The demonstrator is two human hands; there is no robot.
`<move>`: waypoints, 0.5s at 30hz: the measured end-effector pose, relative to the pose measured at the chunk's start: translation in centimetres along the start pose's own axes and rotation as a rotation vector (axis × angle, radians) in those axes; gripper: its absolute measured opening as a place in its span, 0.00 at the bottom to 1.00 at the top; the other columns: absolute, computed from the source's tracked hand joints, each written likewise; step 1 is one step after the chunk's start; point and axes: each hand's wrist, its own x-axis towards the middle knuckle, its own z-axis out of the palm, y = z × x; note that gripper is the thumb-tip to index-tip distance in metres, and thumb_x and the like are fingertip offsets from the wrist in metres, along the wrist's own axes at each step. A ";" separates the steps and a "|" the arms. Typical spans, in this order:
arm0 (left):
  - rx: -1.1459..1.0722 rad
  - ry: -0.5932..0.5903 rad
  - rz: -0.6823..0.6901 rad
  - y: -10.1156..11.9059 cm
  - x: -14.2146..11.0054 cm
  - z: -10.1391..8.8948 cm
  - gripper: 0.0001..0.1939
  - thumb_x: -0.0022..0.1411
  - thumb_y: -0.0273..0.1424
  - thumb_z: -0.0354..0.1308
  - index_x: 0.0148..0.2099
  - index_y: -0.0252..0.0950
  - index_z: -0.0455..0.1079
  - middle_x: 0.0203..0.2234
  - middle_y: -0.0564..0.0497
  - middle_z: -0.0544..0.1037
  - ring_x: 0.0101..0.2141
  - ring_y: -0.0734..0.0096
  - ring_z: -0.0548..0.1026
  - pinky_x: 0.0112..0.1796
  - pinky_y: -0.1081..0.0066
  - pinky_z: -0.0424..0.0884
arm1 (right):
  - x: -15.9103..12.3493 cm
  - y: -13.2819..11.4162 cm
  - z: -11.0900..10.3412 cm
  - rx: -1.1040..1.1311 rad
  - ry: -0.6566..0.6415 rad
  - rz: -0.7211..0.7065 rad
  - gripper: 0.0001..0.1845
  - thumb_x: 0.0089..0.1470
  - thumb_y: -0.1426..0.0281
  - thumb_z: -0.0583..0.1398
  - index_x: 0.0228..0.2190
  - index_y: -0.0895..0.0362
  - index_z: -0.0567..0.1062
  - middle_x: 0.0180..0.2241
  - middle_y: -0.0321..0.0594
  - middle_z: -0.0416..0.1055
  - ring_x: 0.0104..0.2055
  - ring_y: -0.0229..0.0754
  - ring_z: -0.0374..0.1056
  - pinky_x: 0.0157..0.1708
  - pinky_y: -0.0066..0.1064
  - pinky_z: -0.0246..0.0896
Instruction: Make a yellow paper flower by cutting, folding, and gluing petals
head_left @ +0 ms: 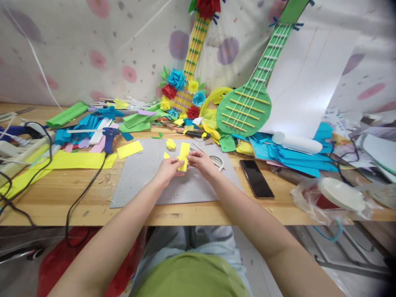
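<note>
A narrow strip of yellow paper (185,150) stands upright between my two hands, above the grey cutting mat (136,185). My left hand (169,170) pinches its lower left side. From the right, the fingers of my right hand (201,161) grip its edge. Just behind the strip, a small yellow paper flower (170,144) lies on the mat, with a little yellow scrap (166,155) close to my left fingers. White-handled scissors (217,161) rest beside my right hand, partly hidden by it.
A glue gun (109,139) stands at left near yellow paper sheets (77,160). A phone (256,178) lies right of the mat. Behind are a green paper instrument (244,109), a yellow flowered one (193,53), paper scraps and blue paper (287,154). A plastic-wrapped roll (337,196) sits far right.
</note>
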 end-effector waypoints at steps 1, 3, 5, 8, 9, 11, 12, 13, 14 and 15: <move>0.012 0.010 0.001 0.0 0.0 0.0 0.08 0.50 0.27 0.58 0.34 0.29 0.72 0.27 0.44 0.78 0.29 0.65 0.76 0.26 0.71 0.72 | 0.0 -0.2 -0.6 -0.089 0.005 -0.013 0.13 0.36 0.65 0.63 0.25 0.58 0.67 0.24 0.33 0.66 0.25 0.32 0.63 0.31 0.29 0.61; 0.034 0.023 0.003 0.0 0.1 -0.2 0.07 0.50 0.27 0.58 0.33 0.28 0.71 0.26 0.44 0.78 0.28 0.66 0.76 0.25 0.72 0.72 | 0.1 -0.6 -2.1 -0.380 0.042 -0.060 0.10 0.44 0.65 0.59 0.30 0.58 0.68 0.28 0.36 0.68 0.28 0.35 0.65 0.33 0.30 0.61; 0.040 0.027 0.000 0.1 0.3 -0.4 0.07 0.50 0.27 0.57 0.31 0.28 0.71 0.25 0.43 0.77 0.28 0.66 0.76 0.24 0.73 0.71 | 0.0 -1.1 -3.8 -0.835 0.147 -0.138 0.10 0.46 0.69 0.57 0.33 0.57 0.69 0.33 0.40 0.70 0.33 0.38 0.66 0.36 0.32 0.60; 0.028 0.054 -0.011 0.3 0.6 -0.8 0.05 0.51 0.26 0.57 0.30 0.28 0.71 0.26 0.43 0.78 0.27 0.67 0.76 0.24 0.74 0.71 | -0.5 -1.6 -5.5 -1.398 0.165 -0.168 0.15 0.44 0.72 0.58 0.37 0.60 0.69 0.40 0.49 0.69 0.44 0.47 0.64 0.43 0.35 0.57; 0.025 0.063 -0.012 0.4 0.7 -0.9 0.05 0.51 0.26 0.57 0.29 0.28 0.71 0.26 0.43 0.78 0.27 0.68 0.76 0.24 0.75 0.71 | -0.7 -1.7 -5.7 -1.499 0.153 -0.154 0.16 0.44 0.72 0.57 0.39 0.61 0.69 0.41 0.51 0.68 0.45 0.48 0.63 0.43 0.34 0.56; 0.026 0.069 -0.011 0.4 1.1 -1.0 0.05 0.51 0.25 0.56 0.29 0.28 0.71 0.26 0.43 0.78 0.26 0.68 0.76 0.24 0.75 0.70 | -1.1 -1.9 -5.5 -1.612 0.155 -0.086 0.18 0.45 0.72 0.57 0.41 0.64 0.68 0.42 0.54 0.69 0.45 0.49 0.64 0.42 0.33 0.57; 0.030 0.065 -0.009 0.5 1.2 -1.1 0.05 0.51 0.25 0.56 0.29 0.27 0.71 0.26 0.43 0.78 0.26 0.69 0.76 0.24 0.75 0.70 | -1.1 -2.0 -5.3 -1.642 0.159 -0.043 0.19 0.45 0.71 0.57 0.41 0.65 0.68 0.41 0.55 0.69 0.44 0.49 0.65 0.40 0.32 0.57; 0.034 0.059 -0.007 0.5 1.4 -1.1 0.05 0.51 0.25 0.56 0.29 0.27 0.71 0.26 0.43 0.78 0.26 0.69 0.76 0.25 0.74 0.70 | -1.1 -2.2 -5.1 -1.664 0.155 -0.004 0.18 0.45 0.70 0.57 0.40 0.65 0.68 0.41 0.56 0.69 0.43 0.49 0.66 0.39 0.32 0.57; 0.036 0.057 -0.006 0.5 1.5 -1.2 0.05 0.50 0.25 0.56 0.29 0.27 0.71 0.26 0.43 0.78 0.27 0.69 0.76 0.25 0.74 0.71 | -1.0 -2.4 -5.1 -1.678 0.142 0.026 0.18 0.45 0.70 0.57 0.39 0.65 0.69 0.40 0.57 0.70 0.42 0.50 0.66 0.38 0.33 0.58; 0.035 0.056 -0.003 0.5 1.6 -1.4 0.05 0.50 0.25 0.57 0.29 0.27 0.71 0.26 0.43 0.78 0.27 0.68 0.76 0.25 0.74 0.71 | -0.8 -2.6 -5.1 -1.675 0.121 0.043 0.17 0.45 0.69 0.57 0.38 0.65 0.70 0.40 0.56 0.70 0.41 0.50 0.67 0.37 0.33 0.58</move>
